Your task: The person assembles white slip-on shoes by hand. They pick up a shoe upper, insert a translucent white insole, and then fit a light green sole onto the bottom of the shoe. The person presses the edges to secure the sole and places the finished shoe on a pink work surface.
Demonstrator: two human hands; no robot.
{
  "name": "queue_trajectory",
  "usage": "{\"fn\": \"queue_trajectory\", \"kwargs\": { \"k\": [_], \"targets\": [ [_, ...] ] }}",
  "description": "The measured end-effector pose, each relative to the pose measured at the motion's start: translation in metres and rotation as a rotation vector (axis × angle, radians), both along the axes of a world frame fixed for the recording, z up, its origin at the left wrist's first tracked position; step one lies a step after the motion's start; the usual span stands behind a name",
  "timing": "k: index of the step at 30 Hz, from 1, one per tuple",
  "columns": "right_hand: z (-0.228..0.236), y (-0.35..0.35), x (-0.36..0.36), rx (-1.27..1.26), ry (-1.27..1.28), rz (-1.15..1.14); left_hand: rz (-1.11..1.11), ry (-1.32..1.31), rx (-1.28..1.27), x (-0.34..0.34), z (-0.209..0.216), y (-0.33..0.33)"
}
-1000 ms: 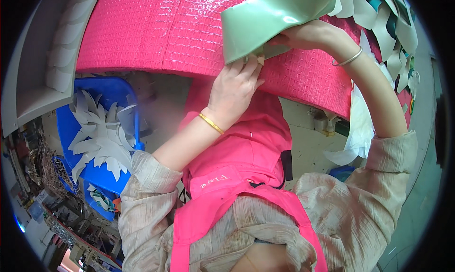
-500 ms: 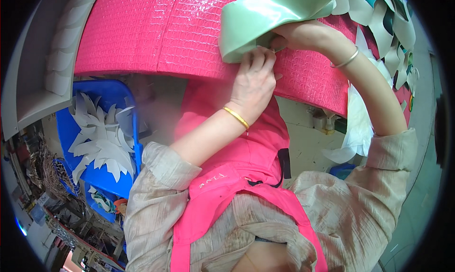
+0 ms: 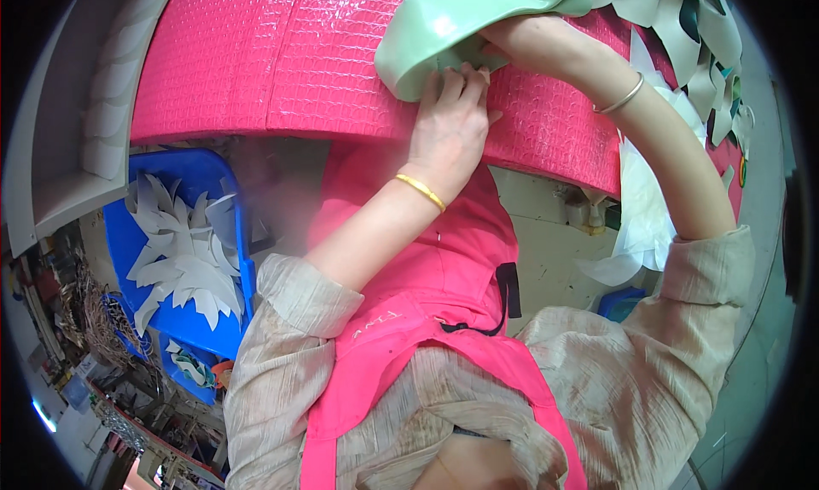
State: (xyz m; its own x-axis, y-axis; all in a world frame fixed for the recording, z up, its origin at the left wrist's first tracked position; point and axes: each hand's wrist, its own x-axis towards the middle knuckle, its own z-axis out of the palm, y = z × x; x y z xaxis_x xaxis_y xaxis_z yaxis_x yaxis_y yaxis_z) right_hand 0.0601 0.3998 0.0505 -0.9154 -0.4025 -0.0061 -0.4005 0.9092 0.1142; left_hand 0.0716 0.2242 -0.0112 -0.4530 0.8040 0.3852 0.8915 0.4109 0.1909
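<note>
Item 1: pale green sheet [image 3: 461,21], glossy, curled, top centre, lying on the pink textured table [image 3: 256,63]. Its lower edge sits just inside the table's near edge.

Item 2: your left hand [image 3: 450,123], gold bangle at wrist. Fingers flat and close together, pressing on the sheet's lower edge where a small folded tab shows. Pressing, not gripping.

Item 3: your right hand [image 3: 503,31], mostly hidden under the sheet's curl; silver bangle on the forearm. Looks to be under or behind the sheet, but you cannot tell whether it's closed on it.

Item 4: cut leaf/petal shapes [image 3: 699,29], pale green and white, heaped at the table's right end, w/ a white leaf shape [image 3: 644,208] hanging over the edge.

Item 5: blue bin [image 3: 200,319] at lower left, below table level, holding white cut leaf shapes.

Progress, est.: sheet is curled and one edge is being pressed; the rest still stands loose, so shaping looks part done. The stock of cut pieces right and in the bin suggests more work left.

Room: table wide open to your left; right end crowded by cutouts. Work sits close to the near edge, so little margin toward you.
</note>
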Motion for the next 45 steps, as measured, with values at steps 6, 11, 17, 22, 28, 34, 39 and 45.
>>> {"fn": "queue_trajectory", "kwargs": {
  "k": [6,11,17,22,28,34,39,45],
  "targets": [
    [0.011,-0.001,0.003,0.181,-0.015,0.069,0.058,0.118,-0.102,0.009,0.000,0.018],
    [-0.023,0.024,-0.006,0.112,-0.140,-0.157,0.066,0.089,-0.007,0.002,-0.005,0.020],
    [-0.040,0.035,-0.004,0.366,0.159,0.047,0.089,0.080,-0.122,0.006,0.000,0.027],
    [-0.026,0.017,0.008,0.303,0.150,-0.082,0.105,-0.024,0.002,0.007,-0.007,0.031],
    [-0.005,-0.016,0.044,-0.480,-0.077,-0.046,0.012,-0.053,-0.273,0.009,0.006,0.026],
    [-0.030,-0.041,0.061,-0.393,-0.284,-0.240,-0.168,0.128,-0.410,-0.036,0.039,-0.062],
    [-0.041,-0.053,0.050,-0.399,-0.046,-0.134,-0.271,0.371,-0.433,-0.054,0.045,-0.061],
    [-0.041,-0.077,0.042,-0.375,0.073,-0.316,-0.234,0.373,-0.467,-0.064,0.047,-0.060]
  ]
}}
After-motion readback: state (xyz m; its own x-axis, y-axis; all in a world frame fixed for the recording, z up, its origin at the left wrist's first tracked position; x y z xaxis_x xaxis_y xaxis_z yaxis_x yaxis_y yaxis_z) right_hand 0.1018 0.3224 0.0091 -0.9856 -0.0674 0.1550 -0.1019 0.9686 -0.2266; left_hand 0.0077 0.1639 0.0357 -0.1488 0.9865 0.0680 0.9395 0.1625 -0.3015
